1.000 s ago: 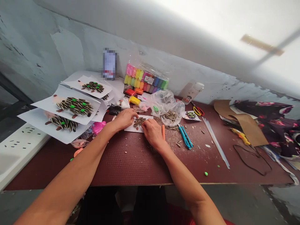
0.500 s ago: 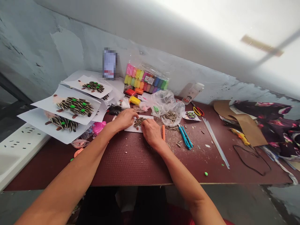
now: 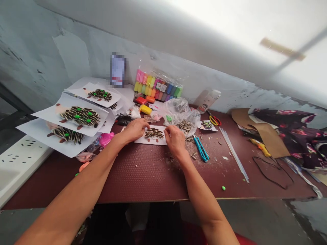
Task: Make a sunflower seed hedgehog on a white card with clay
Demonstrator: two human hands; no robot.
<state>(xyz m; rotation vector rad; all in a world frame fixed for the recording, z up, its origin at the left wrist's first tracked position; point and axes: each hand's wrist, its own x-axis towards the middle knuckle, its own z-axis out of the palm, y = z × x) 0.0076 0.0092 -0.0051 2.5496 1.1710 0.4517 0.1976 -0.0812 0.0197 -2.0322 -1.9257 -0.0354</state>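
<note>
A small white card lies on the dark red table, bearing a hedgehog shape of striped seeds with small brown pieces below. My left hand rests at the card's left edge, fingers bent together; whatever they hold is too small to tell. At the card's right edge is my right hand, its fingers closed and their tips hidden from view. Just beyond it, loose seeds lie in a clear plastic bag.
Finished-looking seed hedgehog sheets are stacked at left above a white power strip. Coloured clay packs stand behind. Rightward are a blue cutter, scissors, clear sticks and a yellow glue gun with its cord.
My right hand has moved right, off the seed shape to the card's right edge, uncovering the seeds and now covering the orange stick. My left hand has stayed at the left edge.
</note>
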